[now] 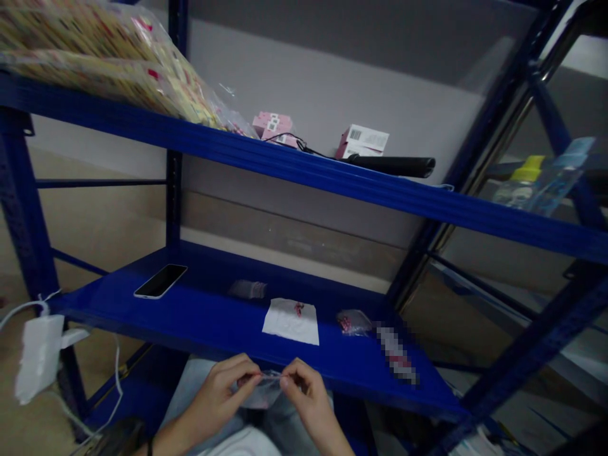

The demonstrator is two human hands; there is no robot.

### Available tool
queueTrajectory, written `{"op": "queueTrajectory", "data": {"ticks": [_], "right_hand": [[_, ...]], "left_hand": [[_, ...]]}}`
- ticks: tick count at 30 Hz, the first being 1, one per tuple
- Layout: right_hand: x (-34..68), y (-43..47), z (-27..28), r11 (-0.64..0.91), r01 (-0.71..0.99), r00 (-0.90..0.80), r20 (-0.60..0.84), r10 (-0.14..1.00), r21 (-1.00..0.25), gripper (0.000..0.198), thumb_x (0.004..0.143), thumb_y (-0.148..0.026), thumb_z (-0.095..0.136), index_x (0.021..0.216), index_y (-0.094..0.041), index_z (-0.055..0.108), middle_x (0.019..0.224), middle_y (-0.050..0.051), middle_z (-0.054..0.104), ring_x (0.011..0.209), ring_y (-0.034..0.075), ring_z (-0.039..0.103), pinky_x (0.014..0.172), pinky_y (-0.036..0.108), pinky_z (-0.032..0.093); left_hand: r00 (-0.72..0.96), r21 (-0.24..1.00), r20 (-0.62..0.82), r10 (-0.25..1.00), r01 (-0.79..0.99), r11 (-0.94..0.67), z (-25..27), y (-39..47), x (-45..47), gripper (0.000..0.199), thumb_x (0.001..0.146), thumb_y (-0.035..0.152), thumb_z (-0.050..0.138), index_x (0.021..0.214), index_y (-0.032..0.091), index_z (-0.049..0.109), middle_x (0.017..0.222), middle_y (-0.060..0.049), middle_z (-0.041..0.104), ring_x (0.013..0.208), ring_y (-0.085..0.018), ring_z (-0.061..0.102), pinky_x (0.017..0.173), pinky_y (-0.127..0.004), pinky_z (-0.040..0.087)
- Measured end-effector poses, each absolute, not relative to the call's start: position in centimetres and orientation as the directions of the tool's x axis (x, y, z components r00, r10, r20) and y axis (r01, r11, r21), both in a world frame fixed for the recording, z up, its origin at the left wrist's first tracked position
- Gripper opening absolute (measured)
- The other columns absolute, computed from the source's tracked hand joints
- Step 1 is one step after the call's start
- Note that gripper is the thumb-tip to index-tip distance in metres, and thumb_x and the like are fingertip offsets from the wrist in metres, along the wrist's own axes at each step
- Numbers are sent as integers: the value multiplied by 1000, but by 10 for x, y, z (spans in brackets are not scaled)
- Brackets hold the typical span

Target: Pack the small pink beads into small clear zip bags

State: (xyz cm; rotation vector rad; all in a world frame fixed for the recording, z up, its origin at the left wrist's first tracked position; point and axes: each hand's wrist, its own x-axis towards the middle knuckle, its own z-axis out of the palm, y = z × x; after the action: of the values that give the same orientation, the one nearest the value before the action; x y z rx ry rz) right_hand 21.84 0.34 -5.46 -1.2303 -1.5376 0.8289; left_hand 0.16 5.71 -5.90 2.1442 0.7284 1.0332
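Clear plastic bag (262,399), one, edge pinched in the fingers (247,370) of my left hand (219,389) and right hand (308,394), seemingly unfinished; red pieces (299,309) lie loose on white paper (285,322), a filled bag (354,322) nearby.

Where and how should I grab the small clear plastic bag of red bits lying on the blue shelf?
Probably pinch the bag at its right end, from above: the red bits bunch toward the left, leaving the right looking slacker.

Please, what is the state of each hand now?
Left hand: closed, pinching the clear plastic bag.
Right hand: closed, pinching the same clear plastic bag.
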Motion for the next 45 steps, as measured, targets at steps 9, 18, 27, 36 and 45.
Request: {"op": "queueTrajectory", "data": {"ticks": [9, 18, 27, 36, 45], "right_hand": [[224, 11, -72, 216, 287, -32, 216, 976, -933, 37, 87, -53, 62, 77, -17, 61, 68, -2, 50, 67, 13, 44, 64, 24, 33], [218, 5, -64, 306, 380, -82, 298, 951, -873, 34, 93, -49, 55, 80, -19, 60, 80, 1, 53, 78, 16, 50, 72, 26, 37], [213, 5, -68, 398, 466, -187, 352, 917, -790, 34, 96, -46, 51, 77, -19, 57, 79, 1, 54, 78, 15, 52, 70, 25, 36], [215, -7, -55, 356, 568, -258, 250, 933, -742, 20, 91, -28, 63, 74, -18, 59, 80, -1, 57, 79, 14, 53, 71, 23, 34], [227, -15, -2, 384, 633, -310, 233, 921, -672, 15, 93, -25, 60, 79, -19, 62, 82, -1, 57, 83, 13, 54, 73, 23, 35]], "left_hand": [[494, 782, 429, 756, 216, -585, -71, 53, 11, 25, 98, 35, 52, 85, 20, 68, 78, -3, 63, 75, -17, 60, 68, -24, 41], [564, 819, 343, 751, 213, -533, -65, 53, 15, 30, 96, 37, 54, 78, 18, 69, 77, -3, 65, 74, -16, 58, 65, -24, 37], [569, 809, 314, 760, 260, -528, -71, 49, 20, 29, 96, 38, 55, 80, 18, 70, 77, -2, 64, 73, -15, 58, 64, -23, 35], [638, 731, 297, 711, 327, -599, -67, 39, 18, 28, 93, 36, 58, 74, 18, 67, 73, -1, 65, 71, -14, 59, 65, -23, 35], [653, 750, 333, 680, 253, -611, -52, 58, 13, 53, 90, 59, 56, 59, 16, 60, 57, 1, 55, 58, -13, 49, 57, -25, 29]]}}
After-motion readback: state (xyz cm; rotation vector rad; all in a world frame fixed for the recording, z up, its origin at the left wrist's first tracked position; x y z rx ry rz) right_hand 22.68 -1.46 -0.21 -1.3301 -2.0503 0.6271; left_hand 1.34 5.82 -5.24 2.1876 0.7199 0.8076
